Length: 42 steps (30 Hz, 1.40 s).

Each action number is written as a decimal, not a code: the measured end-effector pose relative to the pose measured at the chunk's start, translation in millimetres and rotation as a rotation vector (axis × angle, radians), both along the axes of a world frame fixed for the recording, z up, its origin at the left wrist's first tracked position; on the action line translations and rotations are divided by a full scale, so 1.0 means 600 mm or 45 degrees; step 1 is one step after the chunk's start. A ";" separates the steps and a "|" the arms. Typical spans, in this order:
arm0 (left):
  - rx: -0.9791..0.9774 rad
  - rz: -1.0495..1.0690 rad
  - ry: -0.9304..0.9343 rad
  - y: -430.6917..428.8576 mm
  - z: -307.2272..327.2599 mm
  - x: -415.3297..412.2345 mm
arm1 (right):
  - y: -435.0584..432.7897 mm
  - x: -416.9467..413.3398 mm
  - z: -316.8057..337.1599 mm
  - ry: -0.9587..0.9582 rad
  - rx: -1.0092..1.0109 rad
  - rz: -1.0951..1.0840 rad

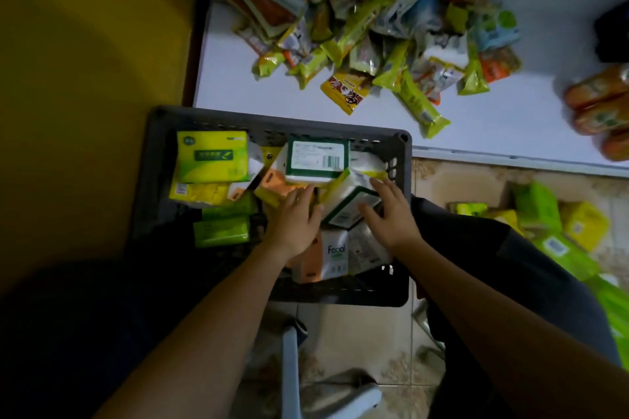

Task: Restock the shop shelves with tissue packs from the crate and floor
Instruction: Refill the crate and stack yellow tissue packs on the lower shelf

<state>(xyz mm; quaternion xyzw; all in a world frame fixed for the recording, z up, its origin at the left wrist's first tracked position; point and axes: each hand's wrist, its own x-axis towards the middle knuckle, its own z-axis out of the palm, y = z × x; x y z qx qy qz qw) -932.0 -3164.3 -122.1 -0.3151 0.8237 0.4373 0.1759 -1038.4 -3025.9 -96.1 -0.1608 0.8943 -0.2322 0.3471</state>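
Tissue pack (347,202) sits tilted between left fingers (303,196) and right fingers (383,185)

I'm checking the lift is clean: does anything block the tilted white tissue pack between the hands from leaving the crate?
Nothing covers it. The left hand and right hand touch the tilted white tissue pack; a flat white barcode-labelled pack abuts its far end inside the grey plastic crate.

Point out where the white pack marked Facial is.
Head view: the Facial pack lies in the grey crate by its near wall, between the left hand and right hand, beside an orange pack.
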 end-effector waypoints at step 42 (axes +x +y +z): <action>-0.420 -0.578 -0.486 -0.086 -0.056 -0.068 | -0.058 -0.091 -0.135 -0.069 0.164 0.079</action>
